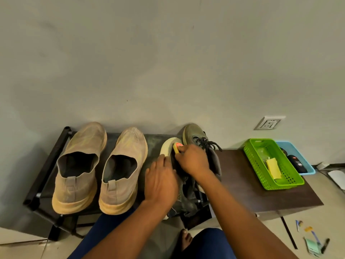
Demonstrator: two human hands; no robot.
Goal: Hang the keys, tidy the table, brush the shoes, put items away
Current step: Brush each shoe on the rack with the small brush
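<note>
Nearest us, our knees in dark blue trousers (104, 232) frame a bare foot (185, 238) on the tiled floor. Our left hand (161, 181) lies over the grey-green lace-up sneaker (183, 195) tipped on its side, fingers bent loosely over its pale sole edge; we cannot tell how firmly it grips. This shoe's long axis runs away from us, toe toward the wall. Our right hand (194, 161) curls around a small yellow brush with an orange-red top (177, 146), held against the sneaker's toe end, just beyond our left hand. The matching sneaker (201, 144) stands upright just right of it, toe also to the wall. Two tan knit slip-on shoes (100, 167) sit left on the black shoe rack (56, 146). On the dark brown worktop (242, 184) rest a green plastic basket (280, 176) and a blue tray (298, 157).
</note>
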